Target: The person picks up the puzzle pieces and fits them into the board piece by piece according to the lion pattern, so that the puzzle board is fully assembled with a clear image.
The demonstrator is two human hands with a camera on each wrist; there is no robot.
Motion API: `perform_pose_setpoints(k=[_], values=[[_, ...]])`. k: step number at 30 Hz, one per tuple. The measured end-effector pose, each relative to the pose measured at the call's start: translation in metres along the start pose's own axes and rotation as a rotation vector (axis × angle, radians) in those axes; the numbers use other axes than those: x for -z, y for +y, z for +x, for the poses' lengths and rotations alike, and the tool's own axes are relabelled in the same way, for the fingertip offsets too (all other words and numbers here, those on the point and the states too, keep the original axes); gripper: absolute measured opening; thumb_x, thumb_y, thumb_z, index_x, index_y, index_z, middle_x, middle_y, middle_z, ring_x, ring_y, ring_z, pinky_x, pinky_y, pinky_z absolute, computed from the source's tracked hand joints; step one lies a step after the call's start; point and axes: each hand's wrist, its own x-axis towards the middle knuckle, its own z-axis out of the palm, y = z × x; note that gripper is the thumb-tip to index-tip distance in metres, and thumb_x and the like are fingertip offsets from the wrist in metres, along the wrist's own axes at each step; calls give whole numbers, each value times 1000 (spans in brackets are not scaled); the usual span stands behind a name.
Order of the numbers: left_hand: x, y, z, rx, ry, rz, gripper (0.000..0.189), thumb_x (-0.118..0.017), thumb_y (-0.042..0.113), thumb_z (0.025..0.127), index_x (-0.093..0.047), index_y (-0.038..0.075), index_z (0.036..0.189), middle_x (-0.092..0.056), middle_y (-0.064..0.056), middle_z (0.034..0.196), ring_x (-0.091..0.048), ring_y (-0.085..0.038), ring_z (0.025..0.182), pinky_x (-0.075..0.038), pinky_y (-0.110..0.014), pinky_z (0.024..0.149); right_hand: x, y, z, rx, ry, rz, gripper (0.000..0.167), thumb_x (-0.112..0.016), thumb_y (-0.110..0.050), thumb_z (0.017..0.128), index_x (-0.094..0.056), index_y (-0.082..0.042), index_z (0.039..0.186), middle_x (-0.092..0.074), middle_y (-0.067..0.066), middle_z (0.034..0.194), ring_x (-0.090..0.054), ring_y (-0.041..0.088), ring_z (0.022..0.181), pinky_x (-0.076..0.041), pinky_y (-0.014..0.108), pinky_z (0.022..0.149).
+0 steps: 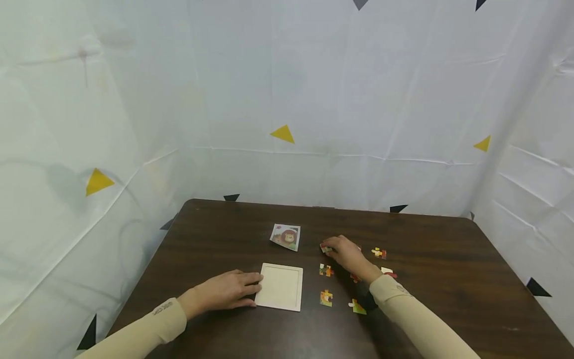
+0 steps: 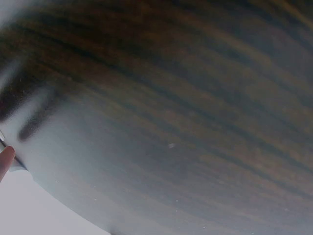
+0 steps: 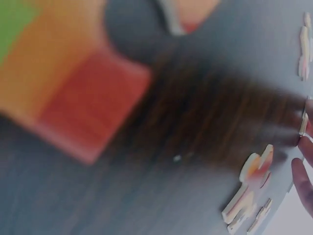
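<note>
My left hand [image 1: 228, 290] rests on the table with its fingertips touching the left edge of a pale square puzzle tray [image 1: 280, 286]. Only one fingertip [image 2: 6, 157] of that hand shows in the left wrist view. To the right of the tray, my right hand [image 1: 347, 253] reaches over the scattered jigsaw pieces, its thumb and fingers pinching one jigsaw piece [image 1: 325, 248], partly hidden. In the right wrist view the hand's fingers [image 3: 304, 181] appear at the right edge, around that piece [image 3: 303, 125]. A blurred red and orange piece [image 3: 93, 105] lies close to the camera.
Several jigsaw pieces lie apart on the dark table [image 1: 448, 279], among them one at the near side [image 1: 326, 297] and one at the far right [image 1: 378, 253]. Behind the tray is a picture card with a lion [image 1: 287, 237]. White sheeting [image 1: 332, 99] surrounds the table.
</note>
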Motion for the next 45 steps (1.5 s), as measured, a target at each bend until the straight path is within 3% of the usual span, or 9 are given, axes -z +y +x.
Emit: perform_pose_setpoints(k=[4, 12, 16, 24, 32, 39, 45], values=[[1, 0, -1, 10, 6, -5, 43, -58, 44, 94, -67, 12, 121, -57, -8, 132, -57, -18, 118, -53, -35, 87, 2, -3, 2, 16, -32, -60, 26, -70, -7, 86, -71, -3, 112, -65, 16, 118, -59, 32, 104, -53, 46, 81], [1, 3, -5, 28, 3, -27, 43, -58, 44, 95, -67, 11, 121, -58, -9, 132, -59, -18, 116, -55, -37, 83, 5, 3, 1, 46, -106, 86, 30, -69, -3, 87, -67, 1, 117, -62, 21, 122, -58, 36, 108, -46, 53, 91], [1, 2, -4, 24, 13, -21, 43, -57, 44, 95, -68, 11, 121, -58, -9, 131, -60, -18, 115, -55, -36, 80, 5, 2, 1, 64, -87, 73, 28, -68, -2, 87, -69, 1, 114, -63, 21, 120, -58, 37, 107, -47, 53, 90], [4, 3, -3, 34, -12, -34, 43, -58, 43, 95, -67, 12, 122, -58, -9, 132, -59, -17, 116, -56, -36, 79, 4, 0, 0, 137, -49, -65, 23, -67, -5, 88, -71, -1, 111, -65, 19, 116, -59, 33, 99, -53, 44, 79], [9, 6, -1, 50, -30, -55, 42, -58, 42, 95, -67, 12, 123, -58, -9, 133, -58, -17, 117, -55, -36, 81, 3, -1, -2, 113, -22, -81, 23, -70, -10, 87, -72, -4, 110, -66, 15, 115, -59, 30, 97, -52, 43, 77], [10, 8, 0, 68, -43, -67, 42, -58, 42, 95, -66, 12, 124, -57, -9, 134, -57, -17, 118, -55, -37, 82, -1, -3, -2, 148, 28, -177, 23, -72, -11, 86, -72, -5, 109, -68, 13, 110, -62, 29, 95, -54, 45, 77], [9, 7, 1, 52, -12, -42, 41, -58, 42, 95, -67, 12, 122, -58, -9, 132, -59, -17, 115, -55, -35, 78, 1, -10, 3, 108, 102, -116, 30, -74, -6, 84, -69, 0, 113, -66, 16, 111, -66, 29, 94, -55, 44, 74]])
